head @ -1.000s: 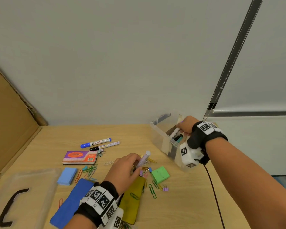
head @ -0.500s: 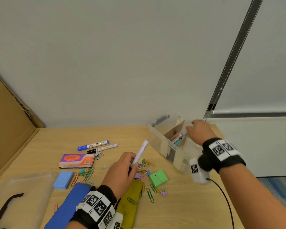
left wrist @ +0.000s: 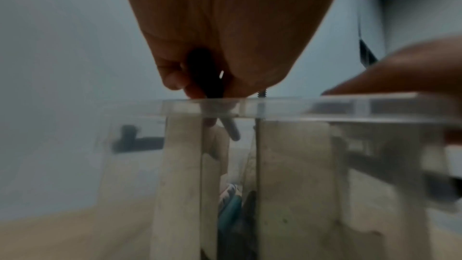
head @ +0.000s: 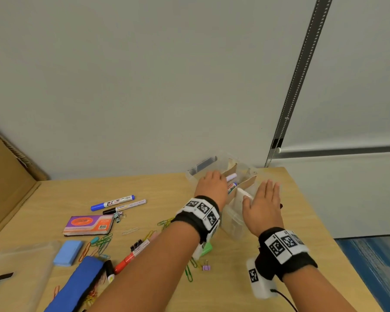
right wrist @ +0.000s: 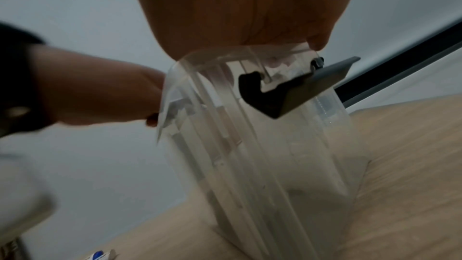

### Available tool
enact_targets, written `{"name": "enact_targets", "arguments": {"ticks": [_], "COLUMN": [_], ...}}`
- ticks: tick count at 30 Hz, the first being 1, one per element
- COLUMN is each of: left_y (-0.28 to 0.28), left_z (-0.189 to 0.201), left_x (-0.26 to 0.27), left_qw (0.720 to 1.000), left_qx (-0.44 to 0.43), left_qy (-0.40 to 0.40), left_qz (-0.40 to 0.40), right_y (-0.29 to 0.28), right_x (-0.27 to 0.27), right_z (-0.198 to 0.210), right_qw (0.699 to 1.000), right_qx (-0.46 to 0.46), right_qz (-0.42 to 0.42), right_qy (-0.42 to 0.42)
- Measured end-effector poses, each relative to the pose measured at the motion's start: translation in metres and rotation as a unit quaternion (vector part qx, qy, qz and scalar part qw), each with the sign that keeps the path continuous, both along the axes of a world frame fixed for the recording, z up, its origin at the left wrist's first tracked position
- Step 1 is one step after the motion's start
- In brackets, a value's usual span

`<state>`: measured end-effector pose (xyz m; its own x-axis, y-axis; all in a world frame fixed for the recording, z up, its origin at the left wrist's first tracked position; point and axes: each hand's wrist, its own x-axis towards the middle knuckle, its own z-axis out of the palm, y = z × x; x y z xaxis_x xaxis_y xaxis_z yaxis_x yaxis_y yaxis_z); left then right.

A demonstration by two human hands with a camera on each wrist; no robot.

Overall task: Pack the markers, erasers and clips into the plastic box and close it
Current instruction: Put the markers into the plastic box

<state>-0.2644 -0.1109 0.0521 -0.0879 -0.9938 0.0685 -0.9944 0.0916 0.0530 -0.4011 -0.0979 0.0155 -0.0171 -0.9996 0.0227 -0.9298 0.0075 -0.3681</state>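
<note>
The clear plastic box (head: 233, 222) with cardboard dividers stands at the table's back right. My left hand (head: 212, 186) is over its open top and grips a white-and-purple marker (head: 231, 177), whose tip dips below the rim (left wrist: 231, 129). In the left wrist view my left hand (left wrist: 200, 86) is curled round the marker's dark end (left wrist: 203, 70). My right hand (head: 265, 199) lies flat with straight fingers on the box's right rim; my right hand (right wrist: 250, 17) shows above the box's grey latch (right wrist: 295, 88). Other markers (head: 231, 188) lie inside.
On the table lie a blue marker (head: 113, 203), a black marker (head: 125, 206), a red marker (head: 125, 261), a purple-orange eraser (head: 88, 225), blue erasers (head: 68, 252), a green eraser (head: 207, 248), and several paper and binder clips (head: 101, 242). The clear lid (head: 20, 273) is front left. Cardboard (head: 7, 185) stands at left.
My left hand lifted the marker off the table and carried it right to the box's open top. My right hand came out of the box and now rests flat on its right rim.
</note>
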Motion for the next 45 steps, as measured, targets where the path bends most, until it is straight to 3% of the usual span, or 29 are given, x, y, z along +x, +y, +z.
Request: {"name": "enact_targets", "arguments": {"ticks": [4,7,10,13,18,23,26,30,33,38,42,45], "left_y": [-0.023,-0.037,-0.043,-0.032,0.025,0.098,0.132,0.148,0.130,0.095,0.078,0.071], "left_z": [0.004,-0.001,-0.005,-0.007,-0.007,-0.015,-0.027,-0.041,-0.044,-0.056,-0.066,-0.072], "left_x": [-0.013,-0.015,-0.011,-0.003,0.020,0.079,0.130,0.208,0.256,0.311,0.329,0.335], "left_qw": [0.993,0.986,0.985,0.986,0.979,0.980,0.982,0.979,0.979,0.960,0.960,0.966], "left_qx": [0.086,0.162,0.169,0.128,-0.023,-0.043,-0.023,0.001,0.027,0.135,0.170,0.172], "left_qy": [-0.074,-0.044,0.020,0.108,0.201,0.192,0.175,0.143,0.067,0.000,0.018,0.021], "left_qz": [-0.021,-0.015,-0.007,-0.020,-0.039,0.000,0.060,0.146,0.193,0.245,0.221,0.191], "right_y": [0.001,0.001,0.000,-0.001,-0.003,0.000,0.012,0.038,0.052,0.052,0.026,0.010], "right_x": [0.000,0.000,-0.002,-0.003,-0.004,-0.006,0.007,0.047,0.096,0.198,0.259,0.284], "right_z": [0.003,0.003,0.002,-0.001,-0.003,0.004,0.012,0.022,0.030,0.031,0.007,-0.014], "right_qw": [1.000,1.000,1.000,1.000,0.999,0.999,0.994,0.963,0.933,0.918,0.938,0.938], "right_qx": [-0.001,0.000,-0.006,-0.010,-0.024,-0.027,-0.089,-0.220,-0.245,-0.157,-0.028,0.076], "right_qz": [0.004,0.007,0.006,0.015,0.024,0.031,0.061,0.149,0.244,0.362,0.343,0.326], "right_qy": [0.011,0.013,0.016,0.020,0.006,0.015,0.015,-0.037,-0.095,-0.035,0.030,0.095]}}
